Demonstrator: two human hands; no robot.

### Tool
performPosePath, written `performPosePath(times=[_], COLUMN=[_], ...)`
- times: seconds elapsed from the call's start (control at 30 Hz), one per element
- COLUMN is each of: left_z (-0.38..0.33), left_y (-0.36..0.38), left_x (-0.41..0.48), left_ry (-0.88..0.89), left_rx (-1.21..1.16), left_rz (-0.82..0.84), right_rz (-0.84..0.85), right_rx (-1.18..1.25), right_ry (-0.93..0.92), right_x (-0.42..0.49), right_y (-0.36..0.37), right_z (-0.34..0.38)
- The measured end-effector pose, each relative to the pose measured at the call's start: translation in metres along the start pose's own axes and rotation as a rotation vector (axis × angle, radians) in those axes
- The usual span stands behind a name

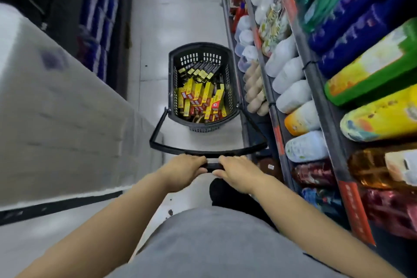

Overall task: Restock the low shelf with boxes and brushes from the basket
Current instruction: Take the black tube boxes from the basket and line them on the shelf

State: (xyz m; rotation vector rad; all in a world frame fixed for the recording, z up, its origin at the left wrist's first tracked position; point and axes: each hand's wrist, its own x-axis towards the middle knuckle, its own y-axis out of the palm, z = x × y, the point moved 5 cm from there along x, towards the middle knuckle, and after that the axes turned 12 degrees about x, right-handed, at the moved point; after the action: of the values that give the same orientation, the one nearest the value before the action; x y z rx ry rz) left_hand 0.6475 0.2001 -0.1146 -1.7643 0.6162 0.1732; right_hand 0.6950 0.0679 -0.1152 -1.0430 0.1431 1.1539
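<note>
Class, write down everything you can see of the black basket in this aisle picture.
The basket looks like black plastic, with an oval rim and slotted walls. It stands upright on the pale tiled floor, close beside the shelves on the right. Its long looped handle tilts back toward the person, whose left hand and right hand both grip it. Inside lie jumbled yellow-and-red boxes, with dark packs at the far end.

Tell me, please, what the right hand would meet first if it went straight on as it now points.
The right hand grips the black handle, so that comes first. Beyond it, probably the near rim of the basket, though depth is unclear.
</note>
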Motion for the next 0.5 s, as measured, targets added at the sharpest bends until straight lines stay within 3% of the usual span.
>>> performPosePath(times=[0.23, 0.5], left_z=[0.07, 0.165], left_y=[-0.09, -0.156], left_x=[0.105, 0.195], left_ry=[-0.106, -0.035], left_rx=[0.01, 0.063], left_rz=[0.01, -0.011], right_rz=[-0.031, -0.128], right_rx=[-0.012, -0.031], right_ry=[-0.009, -0.033], right_x=[0.096, 0.201], right_y=[-0.121, -0.212], right_z=[-0.012, -0.017])
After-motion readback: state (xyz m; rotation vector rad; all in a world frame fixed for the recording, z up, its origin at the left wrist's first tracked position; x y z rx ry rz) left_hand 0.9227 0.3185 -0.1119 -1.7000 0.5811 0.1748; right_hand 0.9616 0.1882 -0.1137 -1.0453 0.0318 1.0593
